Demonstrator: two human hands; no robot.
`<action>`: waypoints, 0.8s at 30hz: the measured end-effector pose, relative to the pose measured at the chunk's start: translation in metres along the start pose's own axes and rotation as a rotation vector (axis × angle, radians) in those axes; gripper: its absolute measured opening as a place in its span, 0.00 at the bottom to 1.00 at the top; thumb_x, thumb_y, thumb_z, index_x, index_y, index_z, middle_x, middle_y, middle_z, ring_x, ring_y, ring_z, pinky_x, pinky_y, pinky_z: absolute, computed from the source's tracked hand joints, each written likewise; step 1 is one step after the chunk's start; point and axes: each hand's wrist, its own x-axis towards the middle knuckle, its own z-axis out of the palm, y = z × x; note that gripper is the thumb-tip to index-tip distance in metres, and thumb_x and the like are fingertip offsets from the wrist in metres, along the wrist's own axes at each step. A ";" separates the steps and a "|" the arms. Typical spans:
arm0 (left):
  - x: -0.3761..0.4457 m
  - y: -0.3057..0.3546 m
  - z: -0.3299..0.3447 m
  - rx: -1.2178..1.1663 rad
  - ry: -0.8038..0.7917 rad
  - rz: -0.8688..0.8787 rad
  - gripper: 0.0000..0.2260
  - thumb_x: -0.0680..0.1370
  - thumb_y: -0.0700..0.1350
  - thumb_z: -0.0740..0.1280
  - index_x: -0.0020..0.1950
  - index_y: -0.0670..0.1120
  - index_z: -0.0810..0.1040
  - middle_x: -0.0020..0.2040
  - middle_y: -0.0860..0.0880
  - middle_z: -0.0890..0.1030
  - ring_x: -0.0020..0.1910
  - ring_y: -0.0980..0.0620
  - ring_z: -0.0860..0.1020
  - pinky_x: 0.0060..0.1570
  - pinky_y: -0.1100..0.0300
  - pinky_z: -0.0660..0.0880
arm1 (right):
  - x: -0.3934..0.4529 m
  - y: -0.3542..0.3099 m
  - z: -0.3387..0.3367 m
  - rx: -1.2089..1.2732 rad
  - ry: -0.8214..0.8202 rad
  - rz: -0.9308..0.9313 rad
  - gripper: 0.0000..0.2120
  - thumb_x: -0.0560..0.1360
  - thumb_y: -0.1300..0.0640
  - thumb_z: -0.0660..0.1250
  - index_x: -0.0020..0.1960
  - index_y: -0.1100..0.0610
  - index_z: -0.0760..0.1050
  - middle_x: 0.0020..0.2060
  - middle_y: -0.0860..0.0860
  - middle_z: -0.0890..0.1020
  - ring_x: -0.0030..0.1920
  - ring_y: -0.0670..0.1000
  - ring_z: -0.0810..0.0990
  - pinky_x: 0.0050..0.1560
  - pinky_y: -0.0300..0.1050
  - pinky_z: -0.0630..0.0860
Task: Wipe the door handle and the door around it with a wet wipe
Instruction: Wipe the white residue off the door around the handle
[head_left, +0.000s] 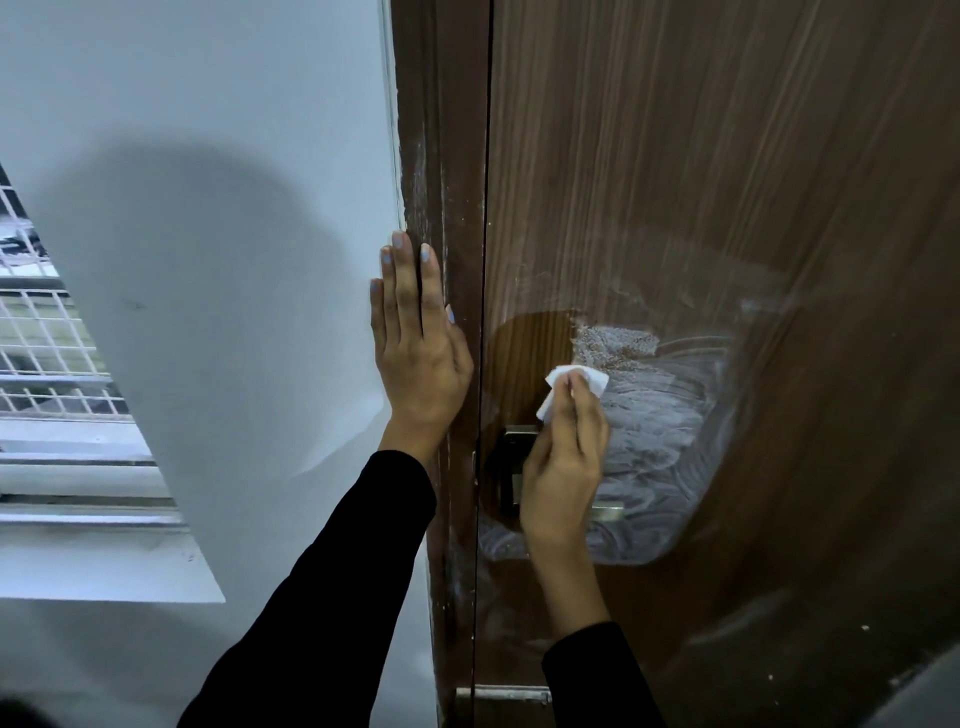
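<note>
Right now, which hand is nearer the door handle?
The right hand, holding the wet wipe, is directly in front of the door handle, partly covering it. The left hand rests flat on the door frame, up and left of it.

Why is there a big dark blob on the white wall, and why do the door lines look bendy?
Head view: the blob is a soft shadow on the wall, left of the flat left hand; the wide-angle lens bends the door edges; the right hand pinches the wet wipe, all fairly sharp.
</note>
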 end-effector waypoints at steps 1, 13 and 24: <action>0.000 0.000 0.000 0.006 0.001 -0.001 0.25 0.77 0.37 0.60 0.74 0.38 0.59 0.73 0.36 0.63 0.74 0.41 0.59 0.74 0.51 0.53 | 0.002 -0.003 0.002 0.003 -0.017 -0.021 0.23 0.71 0.76 0.63 0.66 0.68 0.68 0.65 0.61 0.72 0.66 0.57 0.66 0.68 0.50 0.66; -0.001 0.000 0.002 0.031 0.002 -0.003 0.27 0.77 0.38 0.60 0.75 0.41 0.55 0.74 0.36 0.63 0.75 0.42 0.57 0.76 0.55 0.49 | -0.005 -0.007 0.001 -0.038 -0.082 -0.066 0.20 0.73 0.72 0.63 0.65 0.68 0.70 0.64 0.62 0.73 0.65 0.56 0.67 0.65 0.52 0.69; -0.002 0.002 0.000 0.035 -0.020 0.001 0.27 0.76 0.37 0.60 0.74 0.39 0.56 0.74 0.35 0.62 0.75 0.41 0.56 0.75 0.52 0.50 | 0.007 0.002 -0.016 -0.067 -0.042 0.020 0.25 0.72 0.74 0.63 0.68 0.66 0.66 0.66 0.61 0.70 0.67 0.59 0.66 0.68 0.42 0.64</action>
